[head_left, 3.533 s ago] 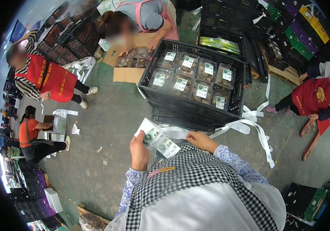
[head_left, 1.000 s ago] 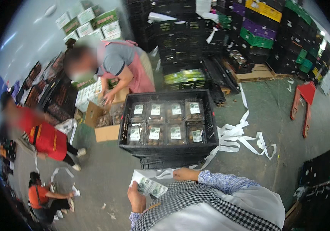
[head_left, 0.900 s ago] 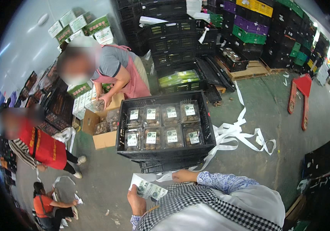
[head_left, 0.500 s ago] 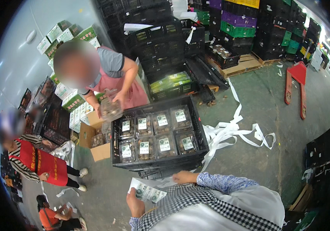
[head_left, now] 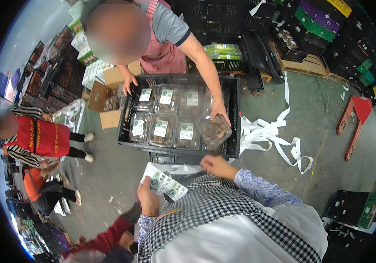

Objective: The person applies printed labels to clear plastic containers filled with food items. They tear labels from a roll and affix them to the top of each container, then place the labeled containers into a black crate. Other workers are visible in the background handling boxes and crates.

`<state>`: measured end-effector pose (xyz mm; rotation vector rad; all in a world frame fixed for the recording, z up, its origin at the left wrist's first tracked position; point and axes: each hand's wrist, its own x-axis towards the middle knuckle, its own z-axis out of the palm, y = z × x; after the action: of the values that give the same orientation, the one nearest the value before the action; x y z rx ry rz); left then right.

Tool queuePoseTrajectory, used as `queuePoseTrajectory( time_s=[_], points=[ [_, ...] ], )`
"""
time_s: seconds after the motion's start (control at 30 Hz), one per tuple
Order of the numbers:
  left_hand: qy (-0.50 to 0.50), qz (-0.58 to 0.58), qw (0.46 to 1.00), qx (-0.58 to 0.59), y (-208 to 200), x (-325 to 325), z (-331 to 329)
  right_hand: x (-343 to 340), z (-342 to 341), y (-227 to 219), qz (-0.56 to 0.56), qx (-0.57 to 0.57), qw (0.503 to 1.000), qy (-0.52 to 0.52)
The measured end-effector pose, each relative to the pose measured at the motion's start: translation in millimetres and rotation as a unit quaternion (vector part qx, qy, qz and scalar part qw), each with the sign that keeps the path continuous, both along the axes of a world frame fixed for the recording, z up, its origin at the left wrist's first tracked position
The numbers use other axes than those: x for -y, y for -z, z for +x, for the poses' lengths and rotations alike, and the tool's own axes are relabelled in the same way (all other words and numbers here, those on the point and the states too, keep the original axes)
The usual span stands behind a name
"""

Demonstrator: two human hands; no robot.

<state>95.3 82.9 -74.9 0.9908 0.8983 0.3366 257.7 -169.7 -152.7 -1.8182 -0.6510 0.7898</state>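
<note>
My left hand (head_left: 149,198) is closed on a sheet of white and green labels (head_left: 168,186), held below the crate's near side. My right hand (head_left: 217,167) is just in front of the crate's near right rim, its fingers curled together; anything between them is too small to make out. In the black crate (head_left: 131,142), clear plastic boxes of brown produce stand in two rows, most with a label on the lid, such as this labelled box (head_left: 160,129). A co-worker's hand (head_left: 219,110) grips an unlabelled, tilted box (head_left: 214,133) over the crate's near right corner.
Across the crate leans a co-worker in a pink apron (head_left: 163,61). A cardboard carton (head_left: 109,118) with more boxes stands left of the crate. White strapping (head_left: 267,133) lies tangled on the floor at right, before a red pallet jack (head_left: 354,122). Other people are at left.
The co-worker's box has moved from the crate's far left to its near right corner. My view has shifted. My right hand has lifted toward the crate; my left still holds the labels.
</note>
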Motion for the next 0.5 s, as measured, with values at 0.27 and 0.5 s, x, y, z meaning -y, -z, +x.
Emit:
queuePoseTrajectory(
  time_s=[0.27, 0.5],
  points=[
    [-0.007, 0.004, 0.999, -0.032, 13.2, -11.5, -11.6, 11.7, 117.6, 27.8, -0.158, 0.284, 0.908, 0.266],
    [-0.061, -0.05, 0.997, -0.006, 6.2, -21.9, 19.8, -5.8, 108.3, 52.9, -0.23, 0.067, 0.933, 0.27]
  ],
)
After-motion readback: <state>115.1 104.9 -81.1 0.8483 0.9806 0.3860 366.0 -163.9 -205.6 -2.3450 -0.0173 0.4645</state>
